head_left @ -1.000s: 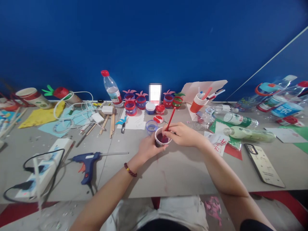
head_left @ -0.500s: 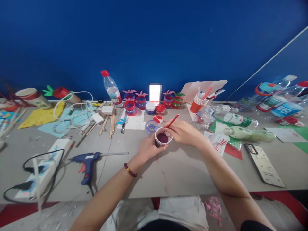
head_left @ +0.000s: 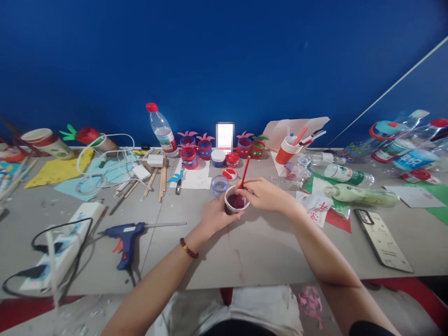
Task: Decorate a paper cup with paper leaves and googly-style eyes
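Note:
A paper cup with dark purple liquid inside is held by my left hand, whose fingers wrap round its left side and base. My right hand pinches a slim red stick over the cup's right rim. The stick stands nearly upright, its lower end in the cup, where the tip is hard to make out. Just behind the cup sit an open clear jar with a blue-tinted rim and a red-and-white lid. A white-lidded jar and a red jar stand farther back.
Decorated cups and an upright bottle line the back. To the left lie a glue gun, a power strip and wooden sticks. Rightward are a pen cup, plastic bottles and a phone.
The red stick has swung from leaning right to nearly upright as my right hand turned slightly. My left hand keeps the cup in about the same place.

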A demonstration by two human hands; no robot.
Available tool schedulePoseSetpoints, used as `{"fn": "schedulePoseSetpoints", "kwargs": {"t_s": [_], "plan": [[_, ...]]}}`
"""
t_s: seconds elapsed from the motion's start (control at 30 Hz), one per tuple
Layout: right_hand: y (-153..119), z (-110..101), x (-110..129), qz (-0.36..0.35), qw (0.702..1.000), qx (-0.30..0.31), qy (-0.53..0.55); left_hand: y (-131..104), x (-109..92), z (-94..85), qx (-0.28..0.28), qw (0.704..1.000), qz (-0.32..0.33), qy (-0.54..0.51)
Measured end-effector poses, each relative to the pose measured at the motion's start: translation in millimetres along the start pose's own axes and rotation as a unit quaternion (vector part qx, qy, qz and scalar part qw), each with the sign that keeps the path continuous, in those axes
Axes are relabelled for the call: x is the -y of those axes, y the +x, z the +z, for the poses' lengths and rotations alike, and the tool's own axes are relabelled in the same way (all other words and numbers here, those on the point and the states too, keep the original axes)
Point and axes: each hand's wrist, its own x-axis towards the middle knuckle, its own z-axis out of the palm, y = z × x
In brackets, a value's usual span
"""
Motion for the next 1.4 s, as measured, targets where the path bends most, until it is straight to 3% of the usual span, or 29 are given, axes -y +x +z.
{"fn": "schedulePoseSetpoints", "kwargs": {"t_s": [0.2, 0.47, 0.73, 0.93, 1.1, 1.27, 1.4], "plan": [[0.4, 2.6, -0.9, 0.007, 0.999, -0.04, -0.029, 0.2, 0.1, 0.2, -0.005, 1.0, -0.02, 0.016], [-0.9, 1.0, 14.9, -0.025, 1.0, 0.014, 0.012, 0.7, 0.8, 1.6, 0.01, 0.999, -0.022, 0.025], [-0.6, -3.1, 0.5, 0.05, 0.997, -0.001, 0.053, 0.2, 0.4, -1.6, 0.015, 1.0, -0.001, -0.008], [0.6, 0.9, -5.0, -0.01, 0.999, -0.017, -0.029, -0.1, -2.2, -1.3, 0.0, 1.0, -0.021, 0.006], [-3.6, 4.7, 1.0, -0.002, 0.998, -0.029, -0.064, 0.6, -0.8, -1.8, 0.012, 1.0, 0.0, -0.003], [0.7, 5.7, 9.0, -0.024, 0.999, 0.022, -0.028, 0.7, 0.9, -0.1, 0.009, 1.0, -0.014, 0.014], [0.7, -2.4, 7.8, -0.015, 1.0, 0.012, 0.0, 0.1, -0.5, -1.1, 0.01, 1.0, -0.011, 0.004]]}}
